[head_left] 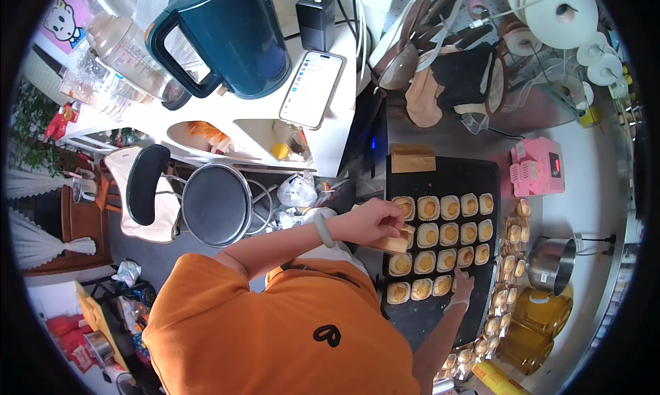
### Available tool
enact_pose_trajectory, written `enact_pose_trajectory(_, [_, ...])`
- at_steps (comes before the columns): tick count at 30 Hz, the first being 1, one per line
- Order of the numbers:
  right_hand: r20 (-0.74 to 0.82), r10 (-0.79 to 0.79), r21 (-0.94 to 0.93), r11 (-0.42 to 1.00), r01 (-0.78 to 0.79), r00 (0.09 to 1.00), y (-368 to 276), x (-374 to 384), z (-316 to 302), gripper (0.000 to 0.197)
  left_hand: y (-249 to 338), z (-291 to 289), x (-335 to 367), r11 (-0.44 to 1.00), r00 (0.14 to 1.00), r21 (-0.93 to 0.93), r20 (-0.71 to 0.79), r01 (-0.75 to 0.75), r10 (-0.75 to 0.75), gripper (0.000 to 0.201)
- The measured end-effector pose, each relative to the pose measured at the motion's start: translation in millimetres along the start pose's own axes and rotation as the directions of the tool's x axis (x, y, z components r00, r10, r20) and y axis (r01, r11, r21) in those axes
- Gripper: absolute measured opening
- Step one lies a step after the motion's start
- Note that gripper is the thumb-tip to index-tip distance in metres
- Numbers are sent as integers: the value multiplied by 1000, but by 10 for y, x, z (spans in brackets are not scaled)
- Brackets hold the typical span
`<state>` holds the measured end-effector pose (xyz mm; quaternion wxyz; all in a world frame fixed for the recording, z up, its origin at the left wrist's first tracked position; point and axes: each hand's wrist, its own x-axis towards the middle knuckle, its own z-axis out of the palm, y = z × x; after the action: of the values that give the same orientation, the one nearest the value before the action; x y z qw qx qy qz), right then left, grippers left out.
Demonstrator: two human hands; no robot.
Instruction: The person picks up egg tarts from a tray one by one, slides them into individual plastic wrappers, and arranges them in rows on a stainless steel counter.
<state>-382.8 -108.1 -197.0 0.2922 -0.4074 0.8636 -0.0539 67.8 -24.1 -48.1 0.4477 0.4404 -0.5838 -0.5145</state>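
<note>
At left, the left hand (373, 223) has its fingers closed on a tan piece (393, 244) held low over the edge rows of pastries (427, 235); a dip of the wrist could drag that piece across the nearest tops and smear them. The pastries stand in pleated paper cups close together on the black tray (440, 326), so one knocked cup could shove its neighbour. Further right, the right hand (463, 289) reaches in at the bottom row; whether its fingers grip a cup or merely touch one, I cannot tell. Pinching hard there could crumple the thin paper.
</note>
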Motion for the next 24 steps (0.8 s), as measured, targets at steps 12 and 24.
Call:
enact_pose_trajectory(12, [-117, -75, -295, 955, 37, 990, -34, -158, -133, 91, 48, -45, 109, 999, 999, 11, -11, 35, -35, 11])
enact_pose_trajectory(24, [-317, 62, -161, 980, -118, 946, 219, -105, -54, 97, 162, 260, 508, 952, 995, -297, 83, 75, -53, 11])
